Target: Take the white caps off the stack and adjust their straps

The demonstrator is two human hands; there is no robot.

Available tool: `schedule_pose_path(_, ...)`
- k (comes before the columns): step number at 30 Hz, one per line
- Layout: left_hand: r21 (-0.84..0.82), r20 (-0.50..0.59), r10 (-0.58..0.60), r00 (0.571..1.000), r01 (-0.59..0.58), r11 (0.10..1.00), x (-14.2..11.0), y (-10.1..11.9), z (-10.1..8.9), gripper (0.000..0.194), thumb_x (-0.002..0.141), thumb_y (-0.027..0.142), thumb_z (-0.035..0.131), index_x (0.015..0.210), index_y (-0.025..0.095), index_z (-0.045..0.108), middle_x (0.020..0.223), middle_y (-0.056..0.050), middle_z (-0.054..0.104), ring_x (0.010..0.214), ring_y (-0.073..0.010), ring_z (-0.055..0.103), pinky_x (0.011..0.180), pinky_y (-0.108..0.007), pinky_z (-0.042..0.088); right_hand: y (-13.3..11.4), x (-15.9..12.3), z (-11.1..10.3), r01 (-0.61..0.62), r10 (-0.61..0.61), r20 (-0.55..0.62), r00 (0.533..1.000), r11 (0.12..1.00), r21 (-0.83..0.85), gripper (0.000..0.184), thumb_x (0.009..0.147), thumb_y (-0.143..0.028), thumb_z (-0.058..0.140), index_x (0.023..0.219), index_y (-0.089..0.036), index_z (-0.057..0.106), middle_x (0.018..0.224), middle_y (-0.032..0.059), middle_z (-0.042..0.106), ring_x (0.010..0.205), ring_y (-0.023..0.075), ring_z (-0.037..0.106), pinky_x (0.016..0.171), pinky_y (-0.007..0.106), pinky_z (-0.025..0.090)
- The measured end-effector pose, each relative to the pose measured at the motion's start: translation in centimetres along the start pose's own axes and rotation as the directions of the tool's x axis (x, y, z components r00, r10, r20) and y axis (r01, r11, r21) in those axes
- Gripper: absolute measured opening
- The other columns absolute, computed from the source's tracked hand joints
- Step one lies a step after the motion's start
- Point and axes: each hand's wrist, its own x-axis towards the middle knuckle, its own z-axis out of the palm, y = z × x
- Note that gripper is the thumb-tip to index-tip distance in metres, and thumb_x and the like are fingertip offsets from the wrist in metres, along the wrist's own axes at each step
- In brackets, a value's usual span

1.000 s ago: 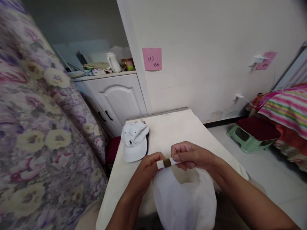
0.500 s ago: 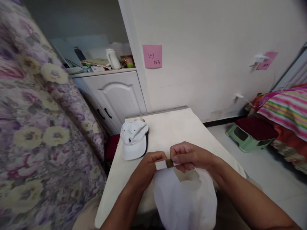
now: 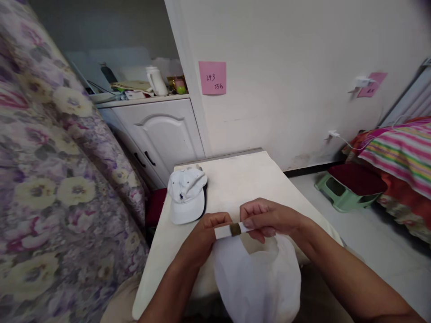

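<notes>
A white cap (image 3: 256, 282) hangs at the near edge of the table, its back strap turned up toward me. On that strap (image 3: 224, 232) sits a brass-coloured buckle (image 3: 235, 229). My left hand (image 3: 212, 229) is closed on the strap just left of the buckle. Fingers and thumb of my right hand (image 3: 266, 218) pinch the strap's other end, right of the buckle. A second white cap (image 3: 187, 193), with a small dark emblem and a dark brim edge, lies on the table beyond my left hand.
The cream-covered table (image 3: 235, 175) stands against the wall. A floral curtain (image 3: 67, 193) hangs close on the left, near a white cabinet (image 3: 168, 130). To the right are a green stool (image 3: 336, 193) with a dark red top and a bed with a striped cover (image 3: 400, 143).
A little more of the strap shows between the buckle and my right fingers. Both hands keep their hold on it, and the view has shifted slightly.
</notes>
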Motion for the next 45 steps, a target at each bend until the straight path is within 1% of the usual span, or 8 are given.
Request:
schedule_pose_path(6, 0.018, 0.011, 0.008, 1.0, -0.008, 1.0, 0.0, 0.1, 0.2, 0.037, 0.071, 0.038, 0.075, 0.059, 0.016, 0.049, 0.054, 0.005, 0.04, 0.049, -0.0062, 0.029, 0.048, -0.024, 0.018, -0.2, 0.1, 0.1, 0.012, -0.012, 0.02, 1.0, 1.0, 0.021, 0.013, 0.084, -0.022, 0.065, 0.077, -0.016, 0.056, 0.051, -0.0037, 0.063, 0.035, 0.0025, 0.029, 0.034, 0.015, 0.02)
schedule_pose_path(11, 0.027, 0.019, 0.008, 1.0, -0.008, 1.0, 0.1, 0.2, 0.4, 0.036, 0.073, 0.038, 0.074, 0.058, 0.016, 0.049, 0.054, 0.005, 0.04, 0.049, -0.0067, 0.029, 0.048, -0.024, 0.019, -0.2, 0.1, 0.2, 0.013, -0.013, 0.024, 1.0, 1.0, -0.001, 0.014, 0.084, -0.024, 0.066, 0.077, -0.015, 0.057, 0.052, -0.0038, 0.062, 0.036, 0.0025, 0.03, 0.035, 0.015, 0.019)
schedule_pose_path(18, 0.061, -0.024, 0.027, 0.999, -0.026, 0.998, 0.1, 0.0, 0.5, 0.035, 0.071, 0.036, 0.074, 0.058, 0.016, 0.048, 0.054, 0.005, 0.039, 0.05, -0.0066, 0.029, 0.048, -0.023, 0.019, -0.1, 0.2, 0.2, 0.024, -0.024, 0.019, 1.0, 1.0, -0.007, 0.015, 0.086, -0.024, 0.065, 0.077, -0.015, 0.057, 0.053, -0.0038, 0.062, 0.037, 0.0026, 0.031, 0.036, 0.015, 0.02)
schedule_pose_path(23, 0.039, -0.009, 0.03, 1.0, -0.03, 0.999, 0.1, 0.1, 0.5, 0.036, 0.074, 0.038, 0.072, 0.058, 0.016, 0.048, 0.054, 0.005, 0.04, 0.05, -0.0066, 0.029, 0.048, -0.023, 0.02, -0.2, 0.3, 0.1, 0.029, -0.029, -0.008, 1.0, 0.998, -0.053, 0.017, 0.084, -0.026, 0.068, 0.076, -0.015, 0.058, 0.048, -0.0067, 0.056, 0.039, 0.0034, 0.037, 0.038, 0.015, 0.024)
schedule_pose_path(27, 0.033, -0.013, 0.042, 0.999, -0.042, 0.999, 0.1, 0.2, 0.6, 0.036, 0.075, 0.036, 0.071, 0.057, 0.016, 0.047, 0.054, 0.005, 0.039, 0.049, -0.0067, 0.028, 0.048, -0.023, 0.019, 0.0, 0.3, 0.1, 0.038, -0.041, -0.034, 0.999, 0.996, -0.079, 0.018, 0.082, -0.027, 0.071, 0.075, -0.015, 0.06, 0.049, -0.0073, 0.054, 0.04, 0.0037, 0.041, 0.038, 0.015, 0.026)
schedule_pose_path(34, 0.049, -0.073, 0.064, 0.995, -0.06, 0.997, 0.1, 0.2, 1.0, 0.037, 0.075, 0.035, 0.071, 0.057, 0.017, 0.044, 0.053, 0.007, 0.035, 0.05, -0.0066, 0.024, 0.048, -0.023, 0.018, 0.3, 0.5, 0.3, 0.021, -0.038, -0.128, 0.991, 0.991, -0.135, 0.023, 0.08, -0.033, 0.075, 0.075, -0.015, 0.061, 0.046, -0.0088, 0.051, 0.039, 0.0029, 0.037, 0.037, 0.016, 0.021)
schedule_pose_path(40, 0.055, -0.017, 0.08, 0.997, -0.079, 0.995, -0.2, 0.4, 1.1, 0.036, 0.082, 0.039, 0.065, 0.06, 0.016, 0.048, 0.056, 0.005, 0.037, 0.052, -0.0082, 0.028, 0.05, -0.024, 0.02, -0.3, 0.5, 0.2, -0.027, 0.005, -0.133, 0.991, 0.985, -0.171, 0.023, 0.079, -0.035, 0.074, 0.076, -0.014, 0.066, 0.042, -0.0101, 0.046, 0.037, 0.0031, 0.031, 0.037, 0.017, 0.021)
schedule_pose_path(45, 0.037, 0.005, 0.106, 0.994, -0.106, 0.994, -0.2, 0.4, 1.0, 0.038, 0.084, 0.042, 0.06, 0.059, 0.017, 0.045, 0.057, 0.004, 0.035, 0.055, -0.0095, 0.028, 0.051, -0.026, 0.021, -0.9, 0.2, 0.2, -0.035, 0.008, -0.158, 0.987, 0.986, -0.164, 0.019, 0.075, -0.031, 0.075, 0.075, -0.014, 0.068, 0.044, -0.01, 0.046, 0.038, 0.0028, 0.031, 0.036, 0.017, 0.021)
